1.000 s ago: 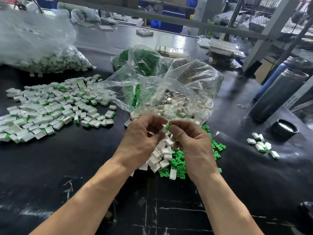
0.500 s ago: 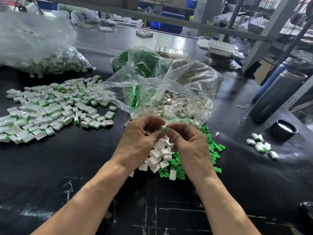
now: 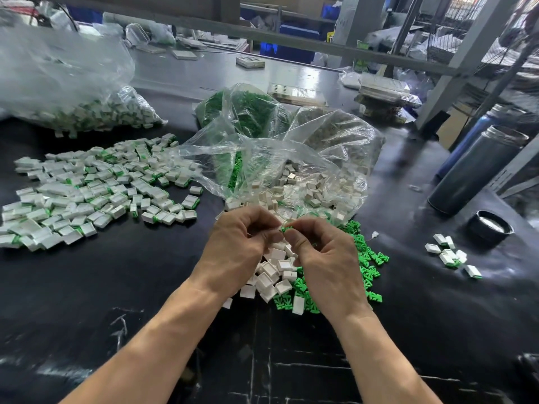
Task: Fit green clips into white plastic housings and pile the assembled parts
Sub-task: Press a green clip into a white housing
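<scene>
A green clip (image 3: 285, 228) sits pinched between the curled fingertips of the left hand (image 3: 239, 246) and right hand (image 3: 326, 258), directly above loose white housings (image 3: 274, 275).

Left hand (image 3: 242, 243) and right hand (image 3: 323, 255) pinch a green clip (image 3: 285, 228) — fingertips touching

Your frame: even overhead light, glare on plastic bags (image 3: 67, 68) and glossy black table (image 3: 306, 74); wide-angle bending at edges, background soft.
</scene>
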{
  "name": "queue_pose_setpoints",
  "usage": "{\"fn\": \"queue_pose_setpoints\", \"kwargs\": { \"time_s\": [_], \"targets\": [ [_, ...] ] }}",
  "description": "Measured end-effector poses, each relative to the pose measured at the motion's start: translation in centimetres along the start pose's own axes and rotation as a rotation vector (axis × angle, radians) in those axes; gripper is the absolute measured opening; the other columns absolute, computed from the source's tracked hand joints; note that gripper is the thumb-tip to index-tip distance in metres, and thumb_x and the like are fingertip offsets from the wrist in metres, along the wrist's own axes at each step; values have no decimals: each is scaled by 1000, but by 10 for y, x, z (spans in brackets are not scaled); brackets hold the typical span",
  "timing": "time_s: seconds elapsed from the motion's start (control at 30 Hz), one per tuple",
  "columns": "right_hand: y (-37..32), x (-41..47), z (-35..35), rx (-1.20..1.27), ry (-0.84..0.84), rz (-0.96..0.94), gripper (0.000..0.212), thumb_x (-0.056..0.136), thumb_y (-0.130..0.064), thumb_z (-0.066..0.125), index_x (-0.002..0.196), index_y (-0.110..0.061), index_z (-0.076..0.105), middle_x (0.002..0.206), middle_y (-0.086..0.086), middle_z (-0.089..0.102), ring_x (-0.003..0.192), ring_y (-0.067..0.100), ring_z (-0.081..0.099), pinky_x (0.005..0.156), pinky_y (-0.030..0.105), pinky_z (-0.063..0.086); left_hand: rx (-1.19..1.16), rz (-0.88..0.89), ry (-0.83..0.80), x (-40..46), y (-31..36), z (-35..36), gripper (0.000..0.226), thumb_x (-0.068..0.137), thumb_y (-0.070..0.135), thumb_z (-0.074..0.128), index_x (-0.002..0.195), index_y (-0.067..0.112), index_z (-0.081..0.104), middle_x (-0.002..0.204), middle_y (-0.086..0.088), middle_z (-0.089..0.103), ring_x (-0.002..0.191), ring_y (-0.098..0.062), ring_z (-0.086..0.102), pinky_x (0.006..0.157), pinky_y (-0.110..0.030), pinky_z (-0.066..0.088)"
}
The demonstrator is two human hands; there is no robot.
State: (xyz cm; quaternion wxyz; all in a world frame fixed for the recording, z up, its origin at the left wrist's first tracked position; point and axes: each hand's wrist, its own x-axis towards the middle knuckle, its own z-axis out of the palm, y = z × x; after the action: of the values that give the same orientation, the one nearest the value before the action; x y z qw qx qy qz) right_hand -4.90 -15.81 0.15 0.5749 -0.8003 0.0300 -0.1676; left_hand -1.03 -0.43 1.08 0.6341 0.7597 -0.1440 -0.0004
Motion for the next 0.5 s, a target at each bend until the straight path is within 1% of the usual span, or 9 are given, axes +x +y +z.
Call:
{"fn": "queue_pose_setpoints", "kwargs": {
  "time_s": [0.07,0.13,0.23,0.27,0.3,0.37,0.4,0.43,0.5],
  "targets": [
    [-2,0,1,-15,-8,-6,9,94,-17,75,94,-25,76,85,-8,75,76,10,69,77,43,61,55,28,5,0,0,-1,17,88,-1,76,86,16,75,75,-1,74,68,-20,68,65,-32,59],
    [-4,-1,1,-36,-8,-10,9,93,-15,76,93,-25,77,84,-9,75,78,10,70,77,43,60,90,36,13,1,-1,-2,21,87,0,77,84,21,75,74,5,74,65,-10,68,64,-29,59],
    [-5,0,2,-84,-10,-19,9,93,-14,76,92,-24,77,83,-8,74,79,11,70,75,42,60,128,49,16,1,-2,-2,30,85,-1,77,79,27,73,70,13,73,62,1,67,61,-18,54],
    [-4,0,2,-101,-7,-27,10,93,-14,76,91,-24,77,83,-8,74,79,11,69,73,39,60,137,52,17,2,-2,-2,32,85,-2,77,78,29,73,69,14,72,62,2,66,60,-15,52],
    [-4,0,2,-125,-2,-43,10,92,-14,77,90,-24,78,82,-8,73,77,10,68,70,33,58,149,57,20,2,-3,-1,33,84,-2,77,77,29,73,69,15,72,62,3,66,60,-14,51],
    [-3,0,1,-191,11,-75,11,91,-13,78,88,-24,78,79,-10,72,72,7,66,66,22,51,189,64,15,3,-4,-1,31,83,-2,78,77,29,74,70,17,72,63,4,66,61,-12,50],
    [-2,0,2,-204,13,-78,11,91,-13,78,88,-24,78,78,-10,72,72,7,66,66,22,51,208,68,9,4,-4,-1,30,83,-1,79,78,29,74,71,18,72,63,4,65,60,-11,49],
    [-2,0,2,-192,11,-67,12,91,-13,78,88,-24,79,79,-10,72,73,7,67,67,26,55,217,69,5,4,-4,-1,30,83,0,79,79,30,74,71,18,71,63,5,65,60,-11,48],
    [-2,0,3,-121,9,-14,14,90,-12,78,87,-25,80,80,-9,74,75,10,70,72,38,60,200,64,4,5,-5,-2,31,83,1,79,82,32,74,71,16,72,62,3,64,61,-17,51]
  ]
}}
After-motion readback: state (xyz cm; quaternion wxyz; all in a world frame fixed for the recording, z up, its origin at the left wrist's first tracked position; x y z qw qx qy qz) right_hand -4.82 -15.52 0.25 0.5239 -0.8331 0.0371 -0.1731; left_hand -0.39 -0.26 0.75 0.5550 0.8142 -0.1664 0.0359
